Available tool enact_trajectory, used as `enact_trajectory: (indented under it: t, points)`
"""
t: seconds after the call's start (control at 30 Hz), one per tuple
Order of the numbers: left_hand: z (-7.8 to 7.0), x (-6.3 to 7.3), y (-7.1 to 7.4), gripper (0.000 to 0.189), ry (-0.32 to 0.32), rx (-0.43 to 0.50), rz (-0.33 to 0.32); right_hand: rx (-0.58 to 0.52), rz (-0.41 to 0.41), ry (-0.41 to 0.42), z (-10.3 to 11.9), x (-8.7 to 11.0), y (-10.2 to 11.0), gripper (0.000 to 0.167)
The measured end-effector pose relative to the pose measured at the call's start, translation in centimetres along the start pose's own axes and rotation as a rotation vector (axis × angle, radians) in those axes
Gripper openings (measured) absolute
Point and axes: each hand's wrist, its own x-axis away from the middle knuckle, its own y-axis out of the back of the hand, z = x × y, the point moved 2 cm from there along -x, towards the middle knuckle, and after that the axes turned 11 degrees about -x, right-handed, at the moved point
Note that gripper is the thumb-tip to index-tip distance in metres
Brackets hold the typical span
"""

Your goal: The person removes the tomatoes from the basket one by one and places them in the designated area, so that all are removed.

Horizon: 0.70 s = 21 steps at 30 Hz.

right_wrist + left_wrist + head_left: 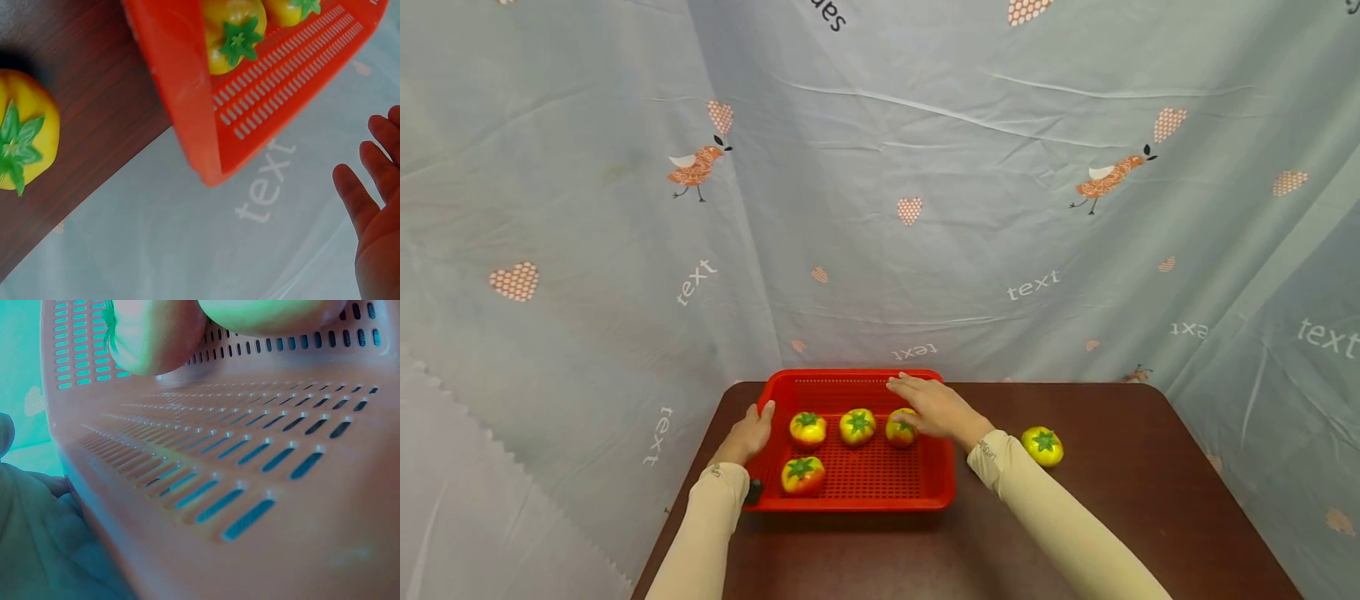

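A red plastic basket point(880, 503) with slotted sides and floor sits on the table. Inside are several glossy yellow-and-red tomato-like fruits with green leafy tops, including a front one point(802, 477) and a middle one point(857, 427). My left hand point(747, 435) holds the basket's left rim, its palm along the outer wall in the left wrist view. Over the right side of the basket, my right hand point(942, 408) has its fingers extended and spread, holding nothing. It partly covers the rightmost fruit point(901, 430). Another such fruit point(1042, 447) lies on the table, right of the basket.
The dark brown table point(1120, 500) extends right of and in front of the basket. A grey-blue printed curtain point(865, 275) hangs close behind the table and along both sides.
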Motion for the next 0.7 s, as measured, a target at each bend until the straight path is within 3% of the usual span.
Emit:
enact_trajectory:
  t: [0.7]
  points:
    - [0.0,0.0,0.0,0.088,-0.001,-0.005,0.005,-0.007,0.093,0.004,3.1,-1.7,-1.8,0.062]
